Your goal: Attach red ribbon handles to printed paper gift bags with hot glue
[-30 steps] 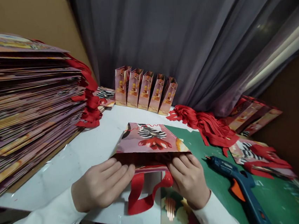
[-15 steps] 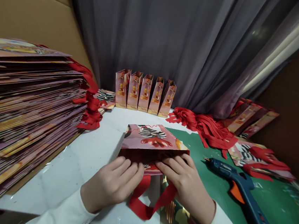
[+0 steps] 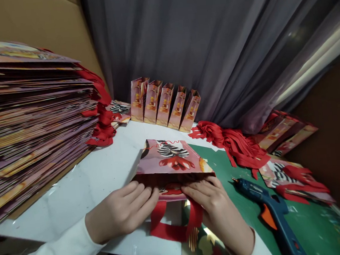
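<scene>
I see left hand (image 3: 121,212) and right hand (image 3: 216,207), fingers flat, pressing the paper bag (image 3: 173,159). Its print is too blurred to read. White table (image 3: 96,178), green mat (image 3: 312,226), grey curtain (image 3: 209,39) behind.

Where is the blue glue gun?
In the head view the glue gun lies on the green mat, just right of the right hand, below the red ribbons.

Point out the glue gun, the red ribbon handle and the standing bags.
glue gun (image 3: 256,193), head view, blue barrel
red ribbon handle (image 3: 168,232), head view, loop's bottom
standing bags (image 3: 166,103), head view, middle bag's front
</scene>
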`<state>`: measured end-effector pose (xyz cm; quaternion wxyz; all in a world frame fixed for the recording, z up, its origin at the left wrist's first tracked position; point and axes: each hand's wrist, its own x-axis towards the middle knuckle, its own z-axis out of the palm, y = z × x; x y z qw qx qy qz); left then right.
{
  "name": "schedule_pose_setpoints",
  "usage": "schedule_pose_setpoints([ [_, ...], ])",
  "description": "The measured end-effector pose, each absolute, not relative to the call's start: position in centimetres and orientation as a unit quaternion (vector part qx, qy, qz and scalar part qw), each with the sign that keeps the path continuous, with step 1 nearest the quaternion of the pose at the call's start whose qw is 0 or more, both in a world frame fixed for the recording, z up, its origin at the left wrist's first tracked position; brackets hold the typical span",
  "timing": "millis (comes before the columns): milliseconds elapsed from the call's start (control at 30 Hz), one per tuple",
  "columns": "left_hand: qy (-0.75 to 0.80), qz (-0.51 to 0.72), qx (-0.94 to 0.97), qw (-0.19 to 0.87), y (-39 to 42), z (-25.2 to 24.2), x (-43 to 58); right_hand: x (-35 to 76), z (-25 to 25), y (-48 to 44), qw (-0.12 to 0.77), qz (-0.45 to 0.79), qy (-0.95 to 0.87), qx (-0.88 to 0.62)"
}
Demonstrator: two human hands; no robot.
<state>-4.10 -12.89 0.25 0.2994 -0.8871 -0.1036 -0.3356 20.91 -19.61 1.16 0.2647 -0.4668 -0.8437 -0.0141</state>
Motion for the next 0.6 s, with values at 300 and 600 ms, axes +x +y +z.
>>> schedule_pose_setpoints([
  [300,-0.130,-0.319,-0.889,0.302,-12.0,-0.2,-4.8,24.9,2.9,-22.2,0.446,0.083,-0.775,-0.439],
  [600,-0.136,-0.308,-0.886,0.317,-11.5,-0.2,-4.2,25.6,0.6,-23.5,0.551,0.174,-0.657,-0.484],
])
